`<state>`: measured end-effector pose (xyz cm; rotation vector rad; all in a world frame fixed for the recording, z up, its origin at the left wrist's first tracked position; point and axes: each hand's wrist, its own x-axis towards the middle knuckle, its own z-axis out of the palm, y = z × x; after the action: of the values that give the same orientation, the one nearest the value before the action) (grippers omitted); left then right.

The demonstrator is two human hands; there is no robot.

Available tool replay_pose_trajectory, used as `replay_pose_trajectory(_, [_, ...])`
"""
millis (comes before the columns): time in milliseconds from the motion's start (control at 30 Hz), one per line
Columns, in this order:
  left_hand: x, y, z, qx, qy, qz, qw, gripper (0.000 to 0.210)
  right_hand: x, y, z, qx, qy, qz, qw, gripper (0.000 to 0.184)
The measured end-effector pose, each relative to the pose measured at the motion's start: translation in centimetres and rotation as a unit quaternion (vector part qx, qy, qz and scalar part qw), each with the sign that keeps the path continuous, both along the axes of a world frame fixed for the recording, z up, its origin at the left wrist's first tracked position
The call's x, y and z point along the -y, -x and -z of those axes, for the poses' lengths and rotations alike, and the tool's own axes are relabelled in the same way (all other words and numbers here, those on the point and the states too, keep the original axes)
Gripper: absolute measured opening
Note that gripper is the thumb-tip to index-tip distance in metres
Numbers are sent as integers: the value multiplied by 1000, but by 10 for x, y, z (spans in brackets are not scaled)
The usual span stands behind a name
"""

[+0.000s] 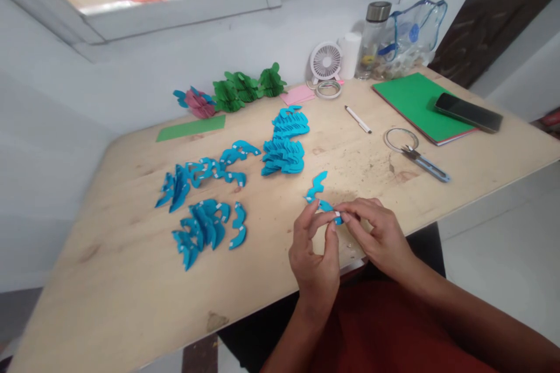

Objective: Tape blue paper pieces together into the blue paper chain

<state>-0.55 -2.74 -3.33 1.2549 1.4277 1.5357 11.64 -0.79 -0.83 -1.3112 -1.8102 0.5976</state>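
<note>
Near the front edge of the table, my left hand point(315, 256) pinches a small blue paper cutout point(325, 206) between thumb and index finger. The fingertips of my right hand point(380, 234) are closed on the same cutout's near end, where a small white patch shows. Just beyond my fingers lies another wavy blue paper cutout point(318, 184); I cannot tell whether the two are joined. To the left, folded blue cutouts with white patches lie in a back group point(205, 170) and a front group point(203, 224). A single curved blue piece point(238, 226) is beside the front group.
Stacked blue cutouts point(283, 156) lie mid-table. Green paper shapes point(242, 88), a green strip point(191, 128), a small fan point(326, 62) and a glass bottle point(371, 41) stand or lie behind. Rightward are a pen point(357, 119), tape roll point(401, 140), snips point(426, 164) and phone point(468, 112).
</note>
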Motion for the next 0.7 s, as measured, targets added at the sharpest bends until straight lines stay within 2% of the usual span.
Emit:
replay_pose_trajectory(200, [0, -1, -3, -15, -28, 4, 999, 44, 0, -3, -2, -5, 11, -1, 1000, 16])
replay_pose_trajectory(367, [0, -1, -4, -36, -40, 13, 998, 46, 1, -2, -1, 6, -16, 18, 1000, 12])
replay_pose_trajectory(700, [-2, 1, -5, -75, -59, -4, 995, 34, 1, 6, -1, 17, -64, 57, 996, 9])
